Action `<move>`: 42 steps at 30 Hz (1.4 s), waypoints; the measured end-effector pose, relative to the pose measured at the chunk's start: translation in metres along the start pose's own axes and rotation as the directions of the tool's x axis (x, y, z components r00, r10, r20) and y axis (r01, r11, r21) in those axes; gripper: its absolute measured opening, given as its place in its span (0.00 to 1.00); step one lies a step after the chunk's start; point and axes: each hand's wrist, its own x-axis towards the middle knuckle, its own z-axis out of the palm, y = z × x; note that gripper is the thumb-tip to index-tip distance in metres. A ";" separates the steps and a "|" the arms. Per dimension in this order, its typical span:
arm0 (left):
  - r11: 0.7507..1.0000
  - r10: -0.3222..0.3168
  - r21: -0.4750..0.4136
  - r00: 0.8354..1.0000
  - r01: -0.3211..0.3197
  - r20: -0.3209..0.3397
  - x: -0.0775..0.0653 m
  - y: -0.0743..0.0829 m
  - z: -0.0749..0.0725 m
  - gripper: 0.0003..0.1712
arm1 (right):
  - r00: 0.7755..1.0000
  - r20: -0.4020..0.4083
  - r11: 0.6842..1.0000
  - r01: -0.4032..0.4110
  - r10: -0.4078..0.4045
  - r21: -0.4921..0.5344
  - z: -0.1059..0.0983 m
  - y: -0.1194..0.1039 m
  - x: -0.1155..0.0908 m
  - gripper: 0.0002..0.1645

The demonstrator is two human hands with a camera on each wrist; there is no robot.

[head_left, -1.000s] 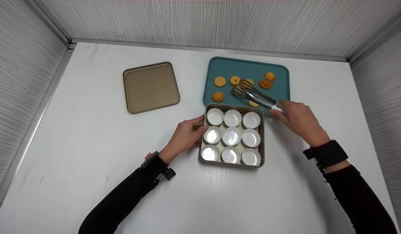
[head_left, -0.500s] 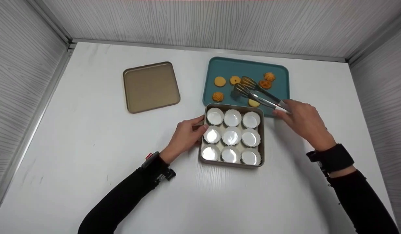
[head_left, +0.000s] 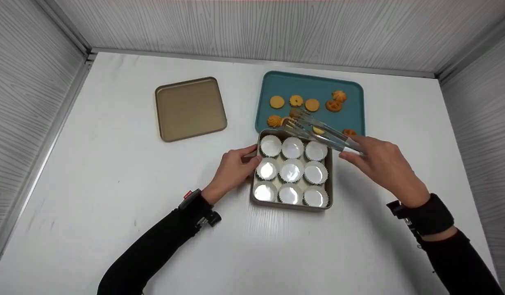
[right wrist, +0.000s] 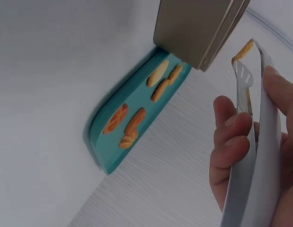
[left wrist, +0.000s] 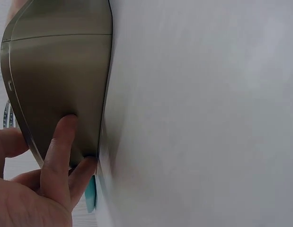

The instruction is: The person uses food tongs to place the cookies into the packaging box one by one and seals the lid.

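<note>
My right hand (head_left: 377, 164) holds a pair of metal tongs (head_left: 334, 141). Between their slotted tips, a cookie (right wrist: 244, 49) shows in the right wrist view; the tips are above the far edge of a square metal tin (head_left: 292, 207). That tin contains several white paper cups (head_left: 292, 170). With fingers against its outer left wall and thumb at the rim, my left hand (head_left: 234, 170) grips the tin; the left wrist view shows the fingers (left wrist: 61, 151) on that wall. Behind the tin lies a teal tray (head_left: 305, 84) with several cookies (head_left: 312, 105), partly hidden by the tongs.
At the back left lies a flat brown square tray (head_left: 191, 110), apart from the tin. The white table (head_left: 133, 184) is bordered by pale wood-grain panels (head_left: 252, 28) at the back and both sides.
The right hand has drawn the tongs back toward the tin, off the middle of the teal tray, with a cookie now between the tips. The left hand and the tin stay in place.
</note>
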 end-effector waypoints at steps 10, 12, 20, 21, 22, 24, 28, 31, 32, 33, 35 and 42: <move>0.991 -0.074 -0.108 0.997 0.076 0.014 -0.001 0.001 0.002 0.29 | 0.987 0.015 0.974 0.158 -0.158 -0.163 0.006 -0.018 -0.002 0.29; 0.993 -0.071 -0.097 0.997 0.072 0.013 -0.001 0.002 0.002 0.29 | 0.982 0.018 0.963 0.188 -0.188 -0.196 0.008 -0.019 -0.002 0.30; 0.999 -0.032 -0.013 0.999 0.032 -0.002 -0.002 -0.001 0.002 0.29 | 0.971 0.035 0.935 0.236 -0.235 -0.265 0.013 -0.024 0.004 0.30; 1.000 -0.028 -0.010 1.000 0.028 -0.003 -0.002 -0.001 0.002 0.29 | 0.970 0.041 0.931 0.240 -0.238 -0.275 0.014 -0.025 0.005 0.30; 1.000 -0.026 -0.006 1.000 0.025 -0.002 -0.002 -0.002 0.002 0.29 | 0.969 0.046 0.927 0.244 -0.241 -0.285 0.014 -0.025 0.006 0.30; 1.000 -0.024 0.001 1.000 0.024 -0.002 -0.002 -0.002 0.001 0.29 | 0.967 0.057 0.918 0.255 -0.250 -0.304 0.015 -0.026 0.009 0.31; 0.999 -0.035 0.002 0.999 0.035 0.004 -0.002 -0.001 0.001 0.29 | 0.960 0.064 0.903 0.277 -0.271 -0.327 0.017 -0.028 0.013 0.31; 0.999 -0.043 -0.009 0.999 0.043 0.013 -0.003 0.000 0.000 0.29 | 0.963 0.069 0.908 0.269 -0.261 -0.321 0.018 -0.029 0.015 0.31; 0.999 -0.044 -0.016 0.999 0.045 0.016 -0.003 0.000 0.001 0.29 | 0.965 0.072 0.912 0.263 -0.254 -0.313 0.019 -0.029 0.015 0.31; 0.999 -0.045 -0.018 0.999 0.045 0.018 -0.003 0.001 0.001 0.29 | 0.966 0.076 0.916 0.257 -0.246 -0.307 0.019 -0.029 0.015 0.31; 0.999 -0.043 -0.017 0.999 0.043 0.018 -0.002 0.000 0.001 0.29 | 0.969 0.088 0.922 0.245 -0.230 -0.299 0.019 -0.029 0.015 0.32; 0.998 -0.047 -0.031 0.999 0.048 0.022 -0.001 -0.001 0.002 0.30 | 0.978 0.074 0.954 0.209 -0.197 -0.216 0.016 -0.022 0.008 0.31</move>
